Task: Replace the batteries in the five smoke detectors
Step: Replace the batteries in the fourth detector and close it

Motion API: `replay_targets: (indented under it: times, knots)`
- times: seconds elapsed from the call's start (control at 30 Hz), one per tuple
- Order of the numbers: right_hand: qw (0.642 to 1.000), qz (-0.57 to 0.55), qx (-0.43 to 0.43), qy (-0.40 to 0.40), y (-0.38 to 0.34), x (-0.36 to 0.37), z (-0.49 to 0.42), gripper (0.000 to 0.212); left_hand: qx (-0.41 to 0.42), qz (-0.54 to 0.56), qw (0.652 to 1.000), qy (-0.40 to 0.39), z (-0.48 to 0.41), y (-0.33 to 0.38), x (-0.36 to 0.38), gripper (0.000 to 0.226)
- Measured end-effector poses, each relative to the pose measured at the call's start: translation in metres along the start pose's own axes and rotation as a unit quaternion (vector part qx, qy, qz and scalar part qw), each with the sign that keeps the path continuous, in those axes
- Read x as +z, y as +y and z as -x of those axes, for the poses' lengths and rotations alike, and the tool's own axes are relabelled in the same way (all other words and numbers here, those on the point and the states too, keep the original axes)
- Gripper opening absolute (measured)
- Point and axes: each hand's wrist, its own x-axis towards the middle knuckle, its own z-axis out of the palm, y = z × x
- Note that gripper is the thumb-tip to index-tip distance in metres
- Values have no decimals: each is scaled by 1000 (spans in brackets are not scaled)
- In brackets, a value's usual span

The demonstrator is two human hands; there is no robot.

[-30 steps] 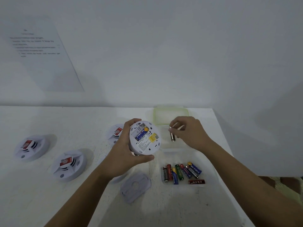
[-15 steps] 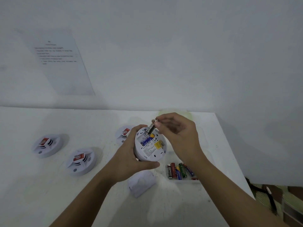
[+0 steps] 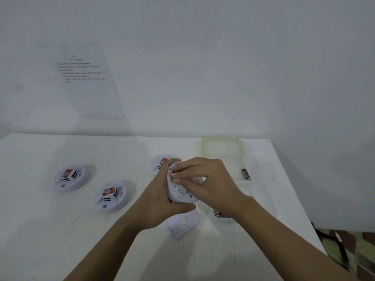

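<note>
The left hand [image 3: 156,201] has its grip wrapped round a white smoke detector [image 3: 182,194], lifted clear of the white surface [image 3: 50,230] with its labelled back turned toward the person. The right hand [image 3: 211,185] lies across that back with its fingertips [image 3: 175,175] bent onto the upper left edge. I cannot tell whether that grip pinches anything. On the surface sit a far-left detector [image 3: 70,177], a middle detector [image 3: 111,195] and a rear detector [image 3: 162,162] half hidden behind the left hand. A detached round backplate [image 3: 183,223] lies just below the held one. At right, a lone battery [image 3: 246,174] lies in a clear tray [image 3: 255,165], near a green-rimmed lid [image 3: 222,147].
</note>
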Motion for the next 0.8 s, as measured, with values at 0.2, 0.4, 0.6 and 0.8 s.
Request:
replay_targets:
  times: [0.2, 0.4, 0.6, 0.8]
  knots:
    - [967, -154, 203, -14, -7, -7, -12, 14, -10, -3, 1000, -29, 3, 5, -5, 89]
    - [943, -167, 287, -21, -4, -13, -19, 16, -9, -18, 999, -36, 2, 9, -2, 88]
    - [931, -198, 305, -31, -10, -12, -22, 17, 6, -26, 999, -39, 5, 12, -7, 86]
    - [932, -191, 306, -34, -17, -7, -26, 18, 14, -50, 998, -39, 9, 15, -12, 89]
